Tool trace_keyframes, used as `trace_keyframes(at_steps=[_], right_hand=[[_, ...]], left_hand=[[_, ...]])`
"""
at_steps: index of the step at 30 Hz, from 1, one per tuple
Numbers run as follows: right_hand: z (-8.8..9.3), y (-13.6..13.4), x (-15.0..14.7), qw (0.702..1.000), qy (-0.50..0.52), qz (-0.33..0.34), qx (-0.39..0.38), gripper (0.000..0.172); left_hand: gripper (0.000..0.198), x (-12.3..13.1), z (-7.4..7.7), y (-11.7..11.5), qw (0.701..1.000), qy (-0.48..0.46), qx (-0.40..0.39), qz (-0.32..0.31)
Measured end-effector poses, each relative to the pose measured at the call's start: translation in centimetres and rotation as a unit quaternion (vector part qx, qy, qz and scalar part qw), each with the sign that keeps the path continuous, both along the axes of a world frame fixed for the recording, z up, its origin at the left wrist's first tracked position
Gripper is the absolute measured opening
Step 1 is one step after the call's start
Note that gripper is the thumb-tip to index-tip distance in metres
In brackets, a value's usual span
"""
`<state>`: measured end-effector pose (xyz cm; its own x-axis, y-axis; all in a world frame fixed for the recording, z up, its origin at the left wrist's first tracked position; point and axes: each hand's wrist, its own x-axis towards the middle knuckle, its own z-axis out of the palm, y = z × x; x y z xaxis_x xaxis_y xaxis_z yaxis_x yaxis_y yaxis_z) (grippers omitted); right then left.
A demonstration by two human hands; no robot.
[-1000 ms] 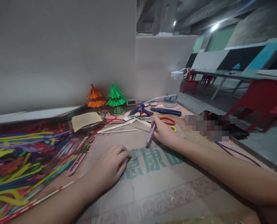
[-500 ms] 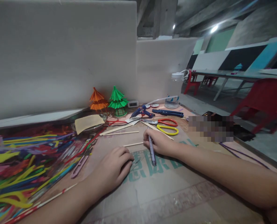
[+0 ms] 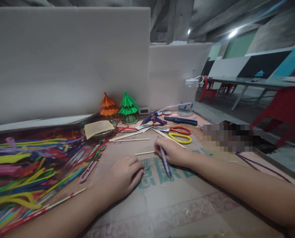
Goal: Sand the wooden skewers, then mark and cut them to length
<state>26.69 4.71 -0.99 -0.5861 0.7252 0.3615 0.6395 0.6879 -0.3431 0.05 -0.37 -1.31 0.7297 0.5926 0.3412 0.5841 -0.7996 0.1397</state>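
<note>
My right hand [image 3: 173,152] is closed around a purple pen-like tool [image 3: 165,161] whose tip points toward me over the green printed characters on the cardboard sheet [image 3: 177,201]. A short pale wooden stick [image 3: 144,153] lies just left of that hand's fingertips. My left hand [image 3: 123,177] rests on the cardboard with its fingers curled under; whether it holds anything is hidden. Longer wooden sticks [image 3: 129,135] lie farther back.
A heap of coloured paper strips [image 3: 30,165] fills the left. At the back stand an orange paper tree [image 3: 108,105] and a green one [image 3: 128,105], with a blue glue gun [image 3: 152,119], red and yellow scissors [image 3: 179,134], a plastic jar [image 3: 189,97]. White partition boards enclose the bench.
My right hand drew back from the scissors toward me and turned the pen so its tip points at me. A short stick now shows beside it. My left hand stayed put.
</note>
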Motion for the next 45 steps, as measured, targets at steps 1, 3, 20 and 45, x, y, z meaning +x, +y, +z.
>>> trace_keyframes(at_steps=[1, 3, 20, 45], right_hand=[[0.1, -0.1, 0.0, 1.000, -0.003, 0.003, 0.001, 0.009], [0.3, -0.4, 0.0, 1.000, -0.010, 0.009, 0.002, 0.010], [0.2, -1.2, -0.5, 0.998, -0.036, 0.050, 0.007, 0.012], [0.5, -1.3, -0.2, 0.992, -0.070, 0.102, -0.006, 0.028]], left_hand=[[0.026, 0.1, 0.0, -0.3, 1.000, 0.014, 0.014, 0.004], [0.026, 0.2, -0.1, -0.8, 0.998, 0.049, 0.040, 0.019], [0.028, 0.5, 1.1, -3.0, 0.965, 0.258, 0.022, 0.044], [0.053, 2.3, 2.4, -5.6, 0.942, 0.327, 0.062, 0.045]])
